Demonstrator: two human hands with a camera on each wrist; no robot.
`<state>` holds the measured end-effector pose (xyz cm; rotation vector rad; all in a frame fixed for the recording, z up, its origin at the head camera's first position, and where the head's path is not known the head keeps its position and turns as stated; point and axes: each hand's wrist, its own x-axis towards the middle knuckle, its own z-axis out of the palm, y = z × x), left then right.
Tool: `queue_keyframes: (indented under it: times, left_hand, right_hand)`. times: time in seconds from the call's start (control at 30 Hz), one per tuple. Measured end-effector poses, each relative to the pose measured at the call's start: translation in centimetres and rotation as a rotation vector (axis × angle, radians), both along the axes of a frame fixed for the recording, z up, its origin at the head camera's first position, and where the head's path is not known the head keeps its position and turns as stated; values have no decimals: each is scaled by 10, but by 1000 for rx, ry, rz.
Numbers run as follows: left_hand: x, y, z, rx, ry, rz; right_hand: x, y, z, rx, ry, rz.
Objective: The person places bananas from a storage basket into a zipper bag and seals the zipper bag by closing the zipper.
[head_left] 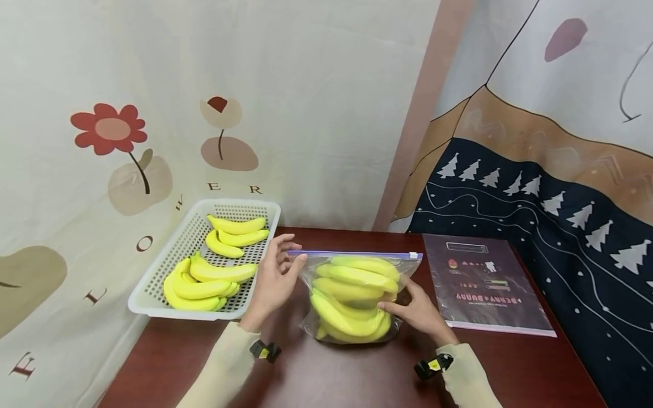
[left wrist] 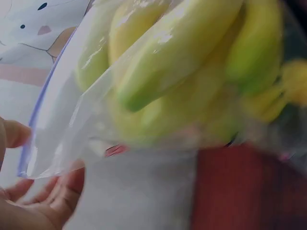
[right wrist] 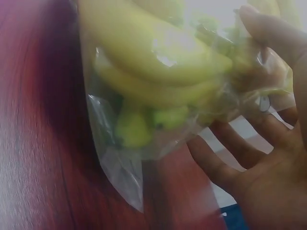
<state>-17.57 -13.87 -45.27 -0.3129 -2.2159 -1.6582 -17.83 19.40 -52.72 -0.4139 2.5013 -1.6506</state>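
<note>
Cream fabric sleeves (head_left: 224, 362) nearest. Bag of clear plastic film (head_left: 308, 277), loaded with curved yellow bananas (head_left: 352, 323), is right of the white perforated plastic basket (head_left: 189, 313). Left hand (head_left: 275, 277) pinches its basket-side top corner; right hand (head_left: 420, 311) grips the side away from the basket, thumb in front. White slider (head_left: 413, 255) at the zip end far from the basket — can't tell if it's sealed. If unsealed, tipping could spill bananas; slick film could slip the corner pinch — bulky load pulling down.
</note>
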Motion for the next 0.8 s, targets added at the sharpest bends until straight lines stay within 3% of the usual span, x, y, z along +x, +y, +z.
queue_keyframes:
  times: [0.17,0.4,0.57,0.8]
  left_hand:
    - [6,4,-29,38,-226,11]
    - [17,13,-67,9,-375,-72]
    - [16,17,-75,-37,-387,-81]
    - [3,14,-78,-34,-409,25]
  right_hand:
    - [-6,-4,-3,-2,-48,-51]
    - [-19,-17,-2,-11,-87,-132]
    - [-32,-34,-2,-94,-145,-157]
    - [-48,-58,-2,-155,-179,-221]
